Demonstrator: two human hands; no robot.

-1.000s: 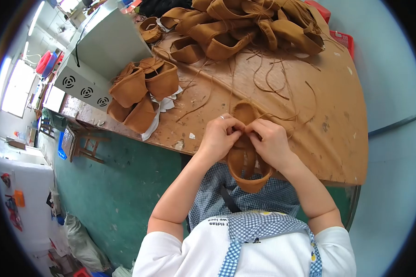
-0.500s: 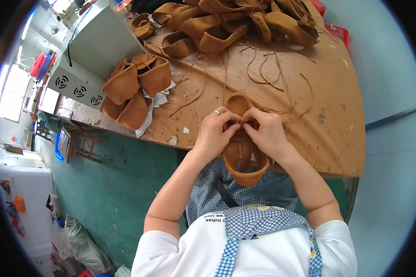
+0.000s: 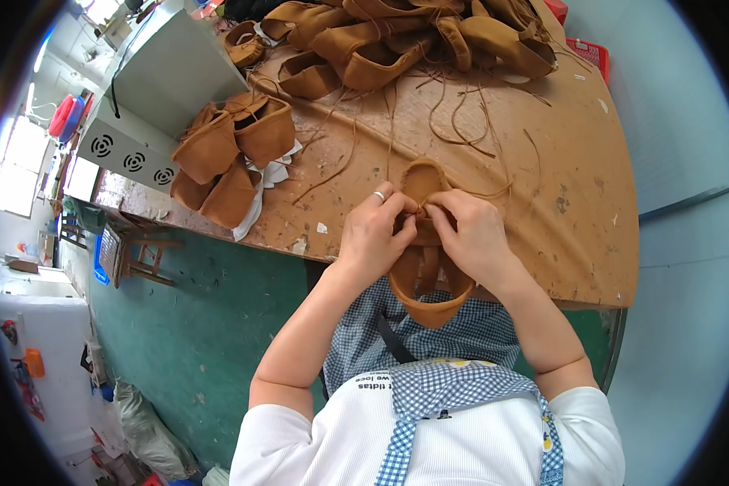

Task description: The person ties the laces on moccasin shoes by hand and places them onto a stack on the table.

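Lace gathered between two pinches at the shoe's middle.
At left, paired tan shoes [image 3: 204,150] stand by the table's left edge, beside a pale box [image 3: 125,151]. The left hand [image 3: 373,235] curls in, thumb and forefinger pinching thin lace [image 3: 421,211]. The worked shoe [image 3: 431,314] lies across the near edge of the table [image 3: 575,267], its narrow end on the top and its wide rounded end overhanging. The right hand [image 3: 476,239] mirrors that pinch; its other fingers fold inward. The fingertips have parted slightly, baring the small gathered spot between them. Beyond the right hand, the loose strand's wide loop has drawn in, which suggests lace is being taken up.
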